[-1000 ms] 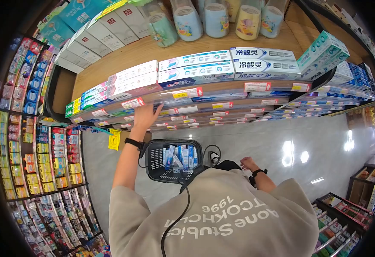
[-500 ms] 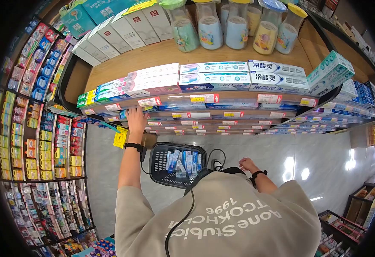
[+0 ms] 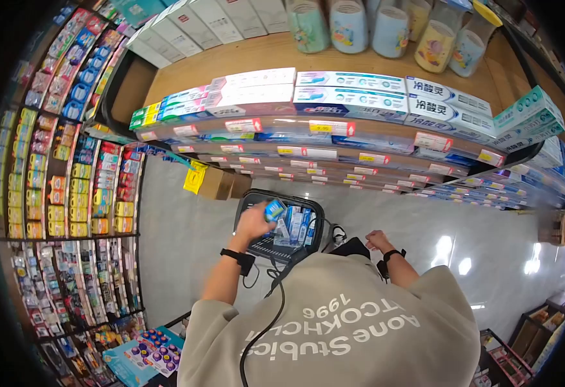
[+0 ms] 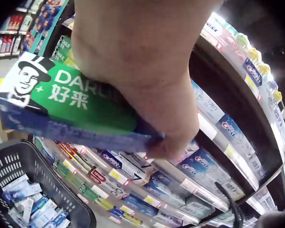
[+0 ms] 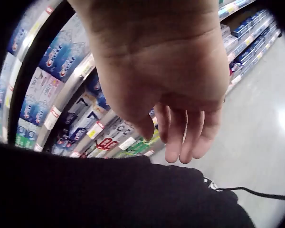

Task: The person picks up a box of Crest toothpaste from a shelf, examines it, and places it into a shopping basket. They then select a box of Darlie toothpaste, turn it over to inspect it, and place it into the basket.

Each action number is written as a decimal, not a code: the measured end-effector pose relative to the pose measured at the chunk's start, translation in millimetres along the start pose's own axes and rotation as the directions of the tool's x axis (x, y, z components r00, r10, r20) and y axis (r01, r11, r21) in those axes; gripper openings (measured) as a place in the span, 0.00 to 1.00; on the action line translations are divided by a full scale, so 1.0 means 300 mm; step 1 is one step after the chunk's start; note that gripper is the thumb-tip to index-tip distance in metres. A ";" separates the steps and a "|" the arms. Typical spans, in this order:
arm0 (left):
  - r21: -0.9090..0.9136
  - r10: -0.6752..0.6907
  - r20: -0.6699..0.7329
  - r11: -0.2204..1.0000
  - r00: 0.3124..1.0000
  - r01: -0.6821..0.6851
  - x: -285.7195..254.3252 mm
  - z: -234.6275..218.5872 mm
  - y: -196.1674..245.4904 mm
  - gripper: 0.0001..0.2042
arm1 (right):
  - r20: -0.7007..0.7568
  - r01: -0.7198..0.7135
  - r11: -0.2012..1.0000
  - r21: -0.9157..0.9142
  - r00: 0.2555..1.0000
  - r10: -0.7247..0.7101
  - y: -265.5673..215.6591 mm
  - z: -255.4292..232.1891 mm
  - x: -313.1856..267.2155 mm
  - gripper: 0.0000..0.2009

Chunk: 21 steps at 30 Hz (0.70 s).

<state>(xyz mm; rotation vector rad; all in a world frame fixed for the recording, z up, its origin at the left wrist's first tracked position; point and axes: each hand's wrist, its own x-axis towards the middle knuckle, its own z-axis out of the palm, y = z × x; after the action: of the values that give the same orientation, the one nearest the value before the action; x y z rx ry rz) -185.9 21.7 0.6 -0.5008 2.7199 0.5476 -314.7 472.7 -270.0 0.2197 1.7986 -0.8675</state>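
My left hand [image 3: 255,222] grips a green and blue Darlie toothpaste box [image 4: 88,102], its thumb and fingers around one end. In the head view the box overlaps the black shopping basket [image 3: 289,195]. Several white and blue toothpaste boxes [image 4: 35,204] lie jumbled inside that basket. At my right side hangs my right hand [image 3: 379,241], holding nothing; the right wrist view shows its fingers [image 5: 173,152] loosely bent downward near dark clothing.
Ahead stands a tiered shelf [image 3: 231,55] with rows of toothpaste boxes [image 3: 353,97], price tags along its edges, and glass bottles [image 3: 349,26] on top. A cardboard box [image 3: 218,184] sits on the floor beside the basket. A black cable [image 3: 279,322] runs down my shirt.
My left hand has come away from a lower shelf tier and moved down and back over the basket, now with the toothpaste box in its grip. The right hand still hangs at the side.
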 end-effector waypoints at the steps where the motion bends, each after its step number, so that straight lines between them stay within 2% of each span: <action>1: -0.006 0.009 0.102 1.000 0.995 -0.008 -0.035 -0.006 0.026 0.32 | 0.011 0.088 0.996 0.001 0.996 -0.088 -0.042 0.027 0.024 0.14; 3: -0.041 0.064 0.160 0.998 0.985 -0.058 -0.078 0.050 0.013 0.30 | 0.023 0.258 0.966 0.008 0.966 -0.258 -0.101 0.088 0.098 0.14; 5: -0.073 0.082 0.182 0.995 0.980 -0.070 -0.120 0.051 0.028 0.28 | 0.019 0.430 0.900 -0.068 0.903 -0.429 -0.219 0.133 0.095 0.15; 6: -0.071 0.083 0.168 0.995 0.982 -0.072 -0.137 0.044 0.033 0.28 | 0.050 0.442 0.896 -0.039 0.897 -0.440 -0.303 0.152 0.052 0.16; 11: -0.067 0.138 0.043 0.989 0.989 -0.135 -0.216 -0.035 0.036 0.26 | 0.152 0.581 0.813 0.012 0.803 -0.576 -0.745 0.259 -0.402 0.23; 14: -0.107 0.189 0.016 0.977 0.982 -0.186 -0.293 -0.108 0.038 0.27 | 0.233 0.678 0.731 -0.084 0.726 -0.647 -0.892 0.351 -0.676 0.25; 17: -0.155 0.253 -0.025 0.955 0.967 -0.254 -0.423 -0.236 0.074 0.26 | 0.427 0.796 0.605 0.026 0.538 -0.727 -0.908 0.488 -0.802 0.27; 18: -0.147 0.269 -0.043 0.951 0.962 -0.272 -0.456 -0.232 0.052 0.23 | 0.463 0.843 0.538 -0.007 0.480 -0.745 -0.903 0.535 -0.828 0.27; 21: -0.101 0.287 -0.052 0.951 0.957 -0.291 -0.565 -0.272 0.027 0.21 | 0.455 0.788 0.603 -0.128 0.587 -0.670 -0.875 0.652 -0.906 0.29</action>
<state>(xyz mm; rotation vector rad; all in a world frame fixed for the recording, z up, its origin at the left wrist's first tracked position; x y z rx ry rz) -58.1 40.6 137.8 -0.1357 2.8282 0.7697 -197.8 225.7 56.1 -0.9460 1.6165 -1.0726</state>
